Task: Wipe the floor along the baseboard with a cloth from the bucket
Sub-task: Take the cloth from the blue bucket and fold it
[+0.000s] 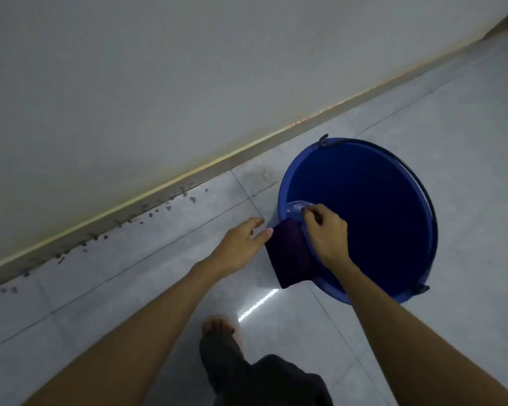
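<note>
Cloth (pixel 291 253), dark purple, hangs over the near-left rim of the blue bucket (pixel 364 218), at about 8 o'clock on its circle. Your right hand (pixel 326 232) sits on the rim there, fingers curled and pinching the cloth's upper edge. Your left hand (pixel 241 244) is beside it at 9 o'clock, fingers straight, tips touching the cloth's outer edge. Baseboard (pixel 165 189) runs diagonally from 8 o'clock toward 2 o'clock, dark specks (pixel 153 213) on the tiled floor (pixel 452 112) along it. Your bare foot (pixel 217 326) stands at 6 o'clock.
</note>
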`<state>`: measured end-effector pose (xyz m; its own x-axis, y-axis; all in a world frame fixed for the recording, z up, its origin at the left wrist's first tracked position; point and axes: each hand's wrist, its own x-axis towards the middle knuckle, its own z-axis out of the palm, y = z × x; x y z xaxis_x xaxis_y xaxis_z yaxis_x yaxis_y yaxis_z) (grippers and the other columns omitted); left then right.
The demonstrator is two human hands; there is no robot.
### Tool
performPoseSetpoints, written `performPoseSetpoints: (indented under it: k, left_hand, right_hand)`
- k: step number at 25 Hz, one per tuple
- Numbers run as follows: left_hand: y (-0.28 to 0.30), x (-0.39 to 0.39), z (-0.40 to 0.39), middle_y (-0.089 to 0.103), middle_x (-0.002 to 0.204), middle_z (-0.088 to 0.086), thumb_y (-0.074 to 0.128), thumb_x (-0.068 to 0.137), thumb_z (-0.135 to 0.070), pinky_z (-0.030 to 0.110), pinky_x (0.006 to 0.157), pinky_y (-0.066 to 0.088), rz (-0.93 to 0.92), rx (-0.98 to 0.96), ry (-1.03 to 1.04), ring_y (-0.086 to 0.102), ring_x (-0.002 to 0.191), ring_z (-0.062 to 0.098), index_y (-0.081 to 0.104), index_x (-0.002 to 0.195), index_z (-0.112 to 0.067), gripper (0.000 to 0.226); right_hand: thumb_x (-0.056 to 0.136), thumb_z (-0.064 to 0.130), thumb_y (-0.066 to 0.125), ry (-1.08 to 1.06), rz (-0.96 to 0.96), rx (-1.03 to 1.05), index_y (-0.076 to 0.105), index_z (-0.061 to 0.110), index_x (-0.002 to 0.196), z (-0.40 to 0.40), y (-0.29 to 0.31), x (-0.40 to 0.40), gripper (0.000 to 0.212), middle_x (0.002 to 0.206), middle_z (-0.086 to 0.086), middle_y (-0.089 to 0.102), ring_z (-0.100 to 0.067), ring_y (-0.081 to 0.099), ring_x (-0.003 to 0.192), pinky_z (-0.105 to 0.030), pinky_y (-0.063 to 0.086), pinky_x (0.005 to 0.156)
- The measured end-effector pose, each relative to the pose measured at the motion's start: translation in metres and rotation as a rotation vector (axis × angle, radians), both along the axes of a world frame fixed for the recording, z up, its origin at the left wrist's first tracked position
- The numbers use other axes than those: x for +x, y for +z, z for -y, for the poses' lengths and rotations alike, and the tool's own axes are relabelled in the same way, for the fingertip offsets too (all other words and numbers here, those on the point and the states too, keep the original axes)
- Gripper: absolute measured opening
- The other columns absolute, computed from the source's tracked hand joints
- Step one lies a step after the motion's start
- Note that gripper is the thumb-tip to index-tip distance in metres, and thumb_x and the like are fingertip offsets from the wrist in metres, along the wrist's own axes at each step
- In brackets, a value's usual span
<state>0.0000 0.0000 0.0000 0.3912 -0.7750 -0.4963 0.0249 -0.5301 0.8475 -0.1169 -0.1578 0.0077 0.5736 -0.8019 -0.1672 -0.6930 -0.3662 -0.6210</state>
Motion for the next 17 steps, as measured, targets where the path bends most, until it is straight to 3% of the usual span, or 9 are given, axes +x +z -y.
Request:
performPoseSetpoints:
  k: [3, 5, 7, 10, 14, 17]
  left_hand:
    - [-0.034, 0.000, 0.009, 0.064, 0.120, 0.001, 0.044, 0.091, -0.048, 0.027, 0.095, 0.047, -0.103, -0.107, -0.056, 0.060, 0.107, 0.013, 0.056, 0.123, -0.017, 0.047]
    - [-0.043, 0.006, 0.009, 0.069, 0.104, 0.002, 0.049, 0.090, -0.046, 0.027, 0.090, 0.050, -0.164, -0.142, -0.055, 0.064, 0.097, 0.014, 0.065, 0.106, -0.012, 0.041]
    - [-0.042, 0.011, 0.006, 0.070, 0.103, 0.007, 0.055, 0.086, -0.046, 0.030, 0.092, 0.051, -0.152, -0.152, -0.048, 0.064, 0.098, 0.018, 0.065, 0.095, -0.010, 0.039]
    - [-0.021, 0.011, -0.004, 0.069, 0.103, 0.013, 0.062, 0.084, -0.038, 0.033, 0.092, 0.053, -0.110, -0.183, -0.017, 0.065, 0.099, 0.024, 0.059, 0.087, -0.010, 0.029]
    - [0.028, -0.001, 0.000, 0.069, 0.088, 0.009, 0.071, 0.080, -0.016, 0.023, 0.070, 0.055, -0.112, -0.097, 0.014, 0.066, 0.083, 0.018, 0.057, 0.089, -0.008, 0.018]
    - [0.061, -0.015, 0.019, 0.061, 0.077, 0.009, 0.064, 0.077, -0.014, 0.026, 0.064, 0.047, 0.079, -0.018, 0.009, 0.054, 0.072, 0.017, 0.068, 0.086, 0.005, 0.022]
  right_hand:
    - [0.095, 0.020, 0.050, 0.015, 0.017, -0.017, 0.071, 0.015, 0.096, 0.021, -0.028, 0.000, 0.022, 0.088, 0.002, 0.070, -0.005, 0.061, 0.076, -0.015, 0.045, 0.063]
    - [0.094, 0.021, 0.050, 0.031, 0.028, 0.024, 0.072, 0.011, 0.094, 0.030, -0.038, 0.001, 0.024, 0.090, -0.002, 0.071, -0.014, 0.065, 0.081, -0.025, 0.052, 0.070]
    - [0.094, 0.023, 0.050, 0.061, 0.019, 0.039, 0.072, 0.007, 0.089, 0.030, -0.046, 0.000, 0.027, 0.088, -0.007, 0.072, -0.024, 0.067, 0.082, -0.040, 0.055, 0.077]
    - [0.093, 0.026, 0.050, 0.075, 0.049, 0.078, 0.071, 0.007, 0.086, 0.026, -0.038, -0.001, 0.029, 0.087, -0.009, 0.073, -0.026, 0.068, 0.083, -0.045, 0.054, 0.082]
    - [0.093, 0.014, 0.050, 0.167, 0.056, 0.141, 0.069, 0.017, 0.107, 0.023, -0.004, -0.010, 0.023, 0.106, 0.000, 0.069, -0.017, 0.064, 0.098, -0.032, 0.051, 0.085]
    - [0.082, -0.008, 0.049, 0.381, 0.001, 0.149, 0.052, 0.027, 0.133, 0.027, 0.025, -0.016, 0.062, 0.130, -0.003, 0.057, -0.018, 0.053, 0.116, -0.031, 0.049, 0.087]
